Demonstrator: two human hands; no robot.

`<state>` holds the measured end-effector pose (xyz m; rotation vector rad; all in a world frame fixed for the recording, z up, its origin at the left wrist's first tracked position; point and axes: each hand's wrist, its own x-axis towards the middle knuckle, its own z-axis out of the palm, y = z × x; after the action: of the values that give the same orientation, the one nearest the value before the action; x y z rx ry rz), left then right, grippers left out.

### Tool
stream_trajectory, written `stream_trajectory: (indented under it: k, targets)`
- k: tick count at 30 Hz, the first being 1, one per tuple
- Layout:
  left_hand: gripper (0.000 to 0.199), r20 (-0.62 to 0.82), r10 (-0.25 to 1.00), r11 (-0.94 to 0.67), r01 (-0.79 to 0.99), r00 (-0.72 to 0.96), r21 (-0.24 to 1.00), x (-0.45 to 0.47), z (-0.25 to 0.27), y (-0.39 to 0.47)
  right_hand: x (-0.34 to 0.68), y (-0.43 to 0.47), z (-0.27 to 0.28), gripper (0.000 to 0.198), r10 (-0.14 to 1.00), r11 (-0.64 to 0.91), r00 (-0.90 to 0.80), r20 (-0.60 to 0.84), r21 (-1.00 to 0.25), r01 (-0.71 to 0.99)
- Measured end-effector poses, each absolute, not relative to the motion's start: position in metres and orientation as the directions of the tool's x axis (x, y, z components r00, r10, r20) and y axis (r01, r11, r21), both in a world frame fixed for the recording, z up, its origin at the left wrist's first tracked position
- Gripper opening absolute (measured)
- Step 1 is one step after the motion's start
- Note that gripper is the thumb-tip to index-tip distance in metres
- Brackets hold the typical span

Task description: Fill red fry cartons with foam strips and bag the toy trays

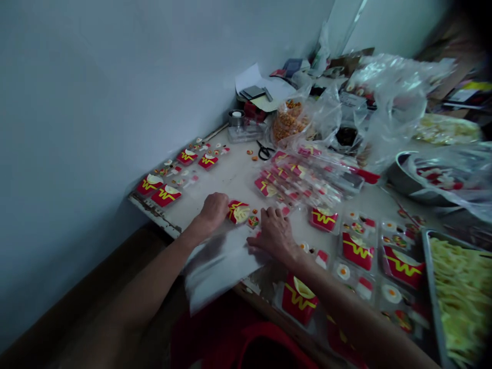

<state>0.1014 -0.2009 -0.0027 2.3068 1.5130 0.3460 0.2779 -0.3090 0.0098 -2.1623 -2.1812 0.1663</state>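
A clear plastic packet [240,212] lies between my two hands near the table's front edge. It holds a red piece with a yellow zigzag, like a toy fries box, and small toy-food pieces. My left hand [215,207] is closed in a pinch at the packet's left end. Curled over its right end is my right hand [275,233], thumb toward me. Just below the hands, a blurred whitish sheet or bag [221,266] hangs over the table edge. Filled packets [323,219] with the same red pieces lie to the right of my right hand.
More packets [166,195] lie at the left corner. Behind the hands are a pile of bagged packets [292,179], black scissors [265,151] and a bag of orange bits [290,125]. At right stand a metal tray [432,287] of pale yellow strips and a round bowl [407,184].
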Motion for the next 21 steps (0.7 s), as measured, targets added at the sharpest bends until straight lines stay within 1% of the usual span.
stream_trajectory:
  k: [3, 6, 9, 11, 14, 16, 18, 19, 20, 21]
  targets:
    - [0.010, 0.019, 0.936, -0.321, 0.832, 0.351, 0.453, 0.109, 0.005, -0.204, 0.275, -0.312, 0.017, 0.068, 0.999, 0.037, -0.032, 0.044, -0.114, 0.993]
    - [0.014, 0.030, 0.947, -0.286, 0.800, 0.318, 0.528, 0.108, 0.014, -0.208, 0.279, -0.318, 0.023, 0.069, 0.993, 0.072, -0.059, 0.106, -0.127, 0.989]
    - [0.014, 0.019, 0.956, -0.247, 0.772, 0.291, 0.586, 0.106, 0.021, -0.209, 0.286, -0.322, 0.024, 0.076, 0.986, 0.110, -0.089, 0.142, -0.152, 0.982]
    - [0.013, -0.033, 0.946, -0.229, 0.741, 0.321, 0.632, 0.108, 0.023, -0.211, 0.286, -0.321, 0.021, 0.081, 0.984, 0.122, -0.096, 0.150, -0.172, 0.977]
    - [0.013, -0.130, 0.903, -0.205, 0.679, 0.408, 0.705, 0.117, 0.024, -0.220, 0.278, -0.316, 0.017, 0.091, 0.981, 0.134, -0.101, 0.169, -0.200, 0.971]
    - [0.016, -0.193, 0.881, -0.134, 0.618, 0.433, 0.774, 0.119, 0.025, -0.226, 0.273, -0.310, 0.014, 0.099, 0.978, 0.138, -0.096, 0.187, -0.225, 0.964]
    - [0.019, -0.252, 0.867, -0.018, 0.532, 0.429, 0.846, 0.118, 0.027, -0.228, 0.275, -0.306, 0.011, 0.106, 0.972, 0.166, -0.107, 0.210, -0.290, 0.942]
    - [0.020, -0.276, 0.865, 0.040, 0.490, 0.419, 0.871, 0.116, 0.027, -0.228, 0.279, -0.305, 0.010, 0.111, 0.968, 0.185, -0.109, 0.227, -0.348, 0.919]
    - [0.020, -0.294, 0.865, 0.085, 0.459, 0.406, 0.885, 0.114, 0.028, -0.226, 0.285, -0.305, 0.007, 0.114, 0.965, 0.191, -0.090, 0.246, -0.426, 0.885]
    - [0.018, -0.302, 0.866, 0.110, 0.438, 0.398, 0.892, 0.113, 0.028, -0.225, 0.293, -0.305, 0.005, 0.115, 0.967, 0.168, -0.035, 0.252, -0.528, 0.832]
